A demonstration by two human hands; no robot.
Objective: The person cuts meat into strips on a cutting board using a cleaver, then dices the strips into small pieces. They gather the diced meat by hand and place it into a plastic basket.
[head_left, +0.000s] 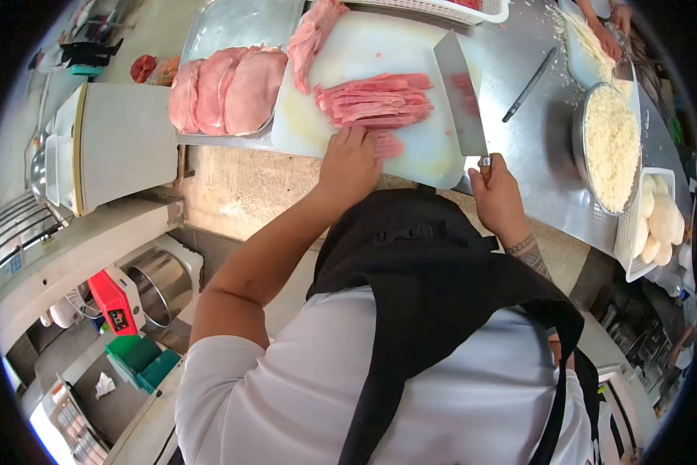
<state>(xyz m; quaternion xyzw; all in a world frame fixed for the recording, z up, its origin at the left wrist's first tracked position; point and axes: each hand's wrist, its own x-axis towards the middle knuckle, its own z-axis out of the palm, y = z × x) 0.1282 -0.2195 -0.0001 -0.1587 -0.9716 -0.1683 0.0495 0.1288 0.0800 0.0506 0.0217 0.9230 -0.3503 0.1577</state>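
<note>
My left hand (351,163) rests on the near edge of a white cutting board (371,54), fingers pressing down on a row of sliced pink meat strips (375,101). In my right hand (497,195) I grip the handle of a wide cleaver (461,93); its flat blade lies over the board's right side, just right of the strips. An uncut long piece of meat (313,35) lies at the board's far left.
A metal tray (232,23) to the left holds large raw meat slabs (228,89). To the right stand a steel bowl of shredded white food (612,143), a white basket of pale lumps (658,221) and a dark rod (528,85). Another person's hands (608,31) work at the far right.
</note>
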